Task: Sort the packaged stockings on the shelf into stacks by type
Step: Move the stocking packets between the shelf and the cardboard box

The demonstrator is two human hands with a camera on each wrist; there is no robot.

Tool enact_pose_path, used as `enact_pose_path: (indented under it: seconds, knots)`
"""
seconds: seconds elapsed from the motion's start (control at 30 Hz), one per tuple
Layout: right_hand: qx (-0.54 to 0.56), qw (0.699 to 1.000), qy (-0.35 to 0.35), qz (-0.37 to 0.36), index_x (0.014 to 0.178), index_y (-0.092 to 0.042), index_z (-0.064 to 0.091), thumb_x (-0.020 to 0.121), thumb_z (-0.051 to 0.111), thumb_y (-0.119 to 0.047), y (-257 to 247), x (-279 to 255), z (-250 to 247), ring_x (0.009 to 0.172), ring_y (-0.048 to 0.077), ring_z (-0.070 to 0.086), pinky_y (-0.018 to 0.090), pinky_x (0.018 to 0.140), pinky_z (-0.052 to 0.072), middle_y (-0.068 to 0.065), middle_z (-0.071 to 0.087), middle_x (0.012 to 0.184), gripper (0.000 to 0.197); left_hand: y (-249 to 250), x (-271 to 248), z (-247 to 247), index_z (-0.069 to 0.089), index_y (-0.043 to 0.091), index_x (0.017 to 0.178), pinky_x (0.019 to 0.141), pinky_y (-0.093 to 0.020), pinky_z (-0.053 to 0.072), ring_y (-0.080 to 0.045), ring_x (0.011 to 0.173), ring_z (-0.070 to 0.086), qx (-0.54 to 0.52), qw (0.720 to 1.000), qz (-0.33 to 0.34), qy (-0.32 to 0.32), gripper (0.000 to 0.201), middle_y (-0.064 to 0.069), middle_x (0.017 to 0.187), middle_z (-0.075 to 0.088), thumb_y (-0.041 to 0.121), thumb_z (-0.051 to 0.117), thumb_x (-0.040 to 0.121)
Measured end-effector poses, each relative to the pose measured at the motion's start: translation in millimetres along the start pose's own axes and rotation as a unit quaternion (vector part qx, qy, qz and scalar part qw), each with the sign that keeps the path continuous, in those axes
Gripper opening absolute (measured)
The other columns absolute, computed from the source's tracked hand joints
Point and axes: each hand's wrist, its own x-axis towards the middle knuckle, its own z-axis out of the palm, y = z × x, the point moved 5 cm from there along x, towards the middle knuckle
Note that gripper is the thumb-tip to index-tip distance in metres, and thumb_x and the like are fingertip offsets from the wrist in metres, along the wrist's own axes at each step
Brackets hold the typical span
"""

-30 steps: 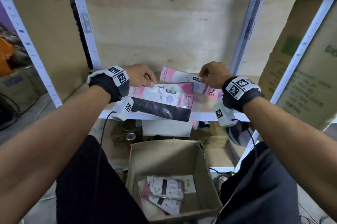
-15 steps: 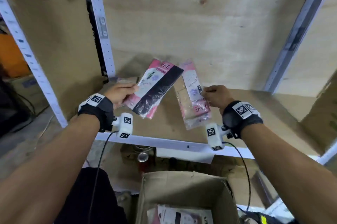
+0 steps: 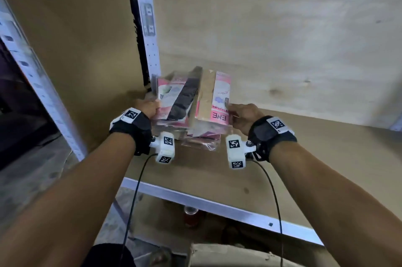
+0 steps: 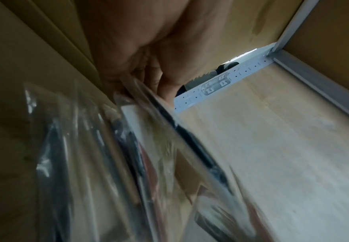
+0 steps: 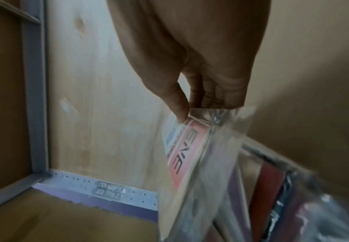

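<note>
Nearest me, the metal front edge of the shelf (image 3: 217, 204) runs across, with bare board between it and my wrists. My left hand (image 3: 149, 107) grips a packet of black stockings (image 3: 181, 97), fingers curled round its near left edge. My right hand (image 3: 241, 114) pinches a packet of beige stockings (image 3: 212, 98) by the clear top flap, thumb on the printed face and fingers behind, as the right wrist view shows plainly. Both packets hang just above two low stacks (image 3: 195, 136) lying side by side on the board. The black packet is over the left stack and the beige over the right, near the far left corner by the perforated upright (image 3: 148, 27). I judge the sorting well under way: two types each have a pile, and these two packets are about to join them, not yet let go. How many packets remain unsorted I cannot tell. Farther back is only the plywood back wall (image 3: 282, 27).
</note>
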Motion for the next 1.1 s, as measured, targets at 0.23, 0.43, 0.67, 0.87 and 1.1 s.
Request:
enact_pose_path:
  seconds: [0.23,0.43,0.67,0.87,1.1]
  knots:
    - [-0.165,0.985,0.023,-0.040,0.116,0.009,0.064,0.087,0.073,-0.015,20,27,16,0.086,0.032,0.070,0.042,0.083,0.058,0.023,0.071,0.108,0.039,-1,10,5,0.063,-0.012,0.121,0.078,-0.032,0.045,-0.040,0.116,0.063,0.103,0.995,0.009,0.014,0.039,-0.028,0.124,0.065,0.014,0.063,0.091]
    - [-0.223,0.972,-0.005,-0.070,0.100,-0.007,0.063,0.091,0.070,-0.026,13,-6,1,0.084,0.029,0.060,0.033,0.073,0.052,0.014,0.066,0.096,0.023,14,-29,-2,0.070,0.005,0.114,0.090,-0.034,0.049,-0.032,0.100,0.066,0.230,0.970,0.073,-0.032,0.041,-0.019,0.116,0.070,0.040,0.062,0.094]
    - [-0.254,0.960,-0.002,-0.119,0.098,-0.003,0.059,0.091,0.064,-0.003,5,-97,-35,0.057,0.021,0.052,0.025,0.055,0.046,0.016,0.058,0.076,0.008,46,-140,-17,0.074,0.017,0.112,0.093,-0.017,0.032,-0.022,0.119,0.059,0.250,0.939,0.235,0.034,0.030,-0.002,0.125,0.068,0.036,0.065,0.091]
    - [-0.277,0.949,-0.006,-0.153,0.101,-0.001,0.060,0.094,0.060,-0.003,10,-191,-67,0.061,0.022,0.054,0.027,0.060,0.048,0.017,0.059,0.080,0.007,35,-246,10,0.074,0.010,0.105,0.091,-0.025,0.046,-0.017,0.101,0.063,0.172,0.936,0.282,-0.122,0.020,-0.005,0.108,0.072,0.024,0.067,0.093]
    - [-0.320,0.936,-0.007,-0.146,0.100,0.000,0.059,0.093,0.059,-0.001,58,-270,-105,0.059,0.020,0.055,0.022,0.054,0.048,0.015,0.061,0.074,0.007,-9,-349,41,0.063,0.008,0.078,0.062,-0.015,0.049,-0.012,0.065,0.057,0.118,0.931,0.246,-0.243,0.026,-0.013,0.080,0.064,0.018,0.055,0.101]
